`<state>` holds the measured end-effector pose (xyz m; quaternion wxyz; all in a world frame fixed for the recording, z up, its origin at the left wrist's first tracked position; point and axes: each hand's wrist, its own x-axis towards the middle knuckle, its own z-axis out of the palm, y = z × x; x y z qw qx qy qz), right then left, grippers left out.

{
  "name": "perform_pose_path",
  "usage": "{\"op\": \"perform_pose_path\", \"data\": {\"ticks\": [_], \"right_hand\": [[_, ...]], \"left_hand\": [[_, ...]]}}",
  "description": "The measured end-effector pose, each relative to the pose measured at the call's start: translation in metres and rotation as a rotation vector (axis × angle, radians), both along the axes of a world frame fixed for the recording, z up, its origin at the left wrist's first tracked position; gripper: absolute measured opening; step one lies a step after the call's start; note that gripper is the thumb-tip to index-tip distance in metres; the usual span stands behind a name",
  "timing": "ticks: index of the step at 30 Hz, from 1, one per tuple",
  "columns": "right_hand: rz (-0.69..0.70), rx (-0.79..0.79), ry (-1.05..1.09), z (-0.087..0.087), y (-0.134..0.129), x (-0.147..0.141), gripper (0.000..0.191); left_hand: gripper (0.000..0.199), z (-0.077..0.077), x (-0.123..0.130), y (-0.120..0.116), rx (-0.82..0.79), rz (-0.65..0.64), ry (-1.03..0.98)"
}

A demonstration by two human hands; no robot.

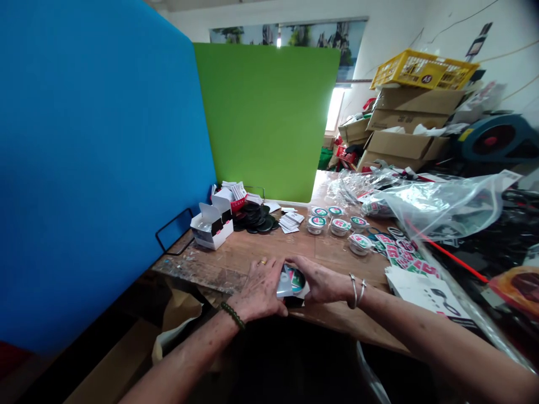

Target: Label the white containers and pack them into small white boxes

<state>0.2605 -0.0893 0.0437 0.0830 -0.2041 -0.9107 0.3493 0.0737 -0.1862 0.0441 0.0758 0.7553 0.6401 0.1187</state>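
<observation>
Close to the table's front edge, my left hand and my right hand close around a small box from either side. In its top sits a round dark-rimmed piece with a green, white and pink label. A translucent plastic piece shows beside it, against my left fingers. My palms and fingers hide much of the box. Beyond my hands, several round labelled pieces in clear wrap lie on the tabletop.
White boxes, black discs and white cards lie at the left and back. Flat labels, white sheets and plastic bags cover the right. Blue and green panels border the table.
</observation>
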Motion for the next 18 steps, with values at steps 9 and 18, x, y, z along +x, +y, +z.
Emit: {"op": "perform_pose_path", "data": {"ticks": [9, 18], "right_hand": [[-0.263, -0.314, -0.053, 0.015, -0.026, -0.008, 0.113], [-0.341, 0.379, 0.101, 0.023, -0.017, 0.104, 0.071]], "left_hand": [[0.087, -0.010, 0.010, -0.001, 0.009, 0.083, -0.076], [0.086, -0.010, -0.065, -0.048, 0.504, 0.589, -0.677]]}}
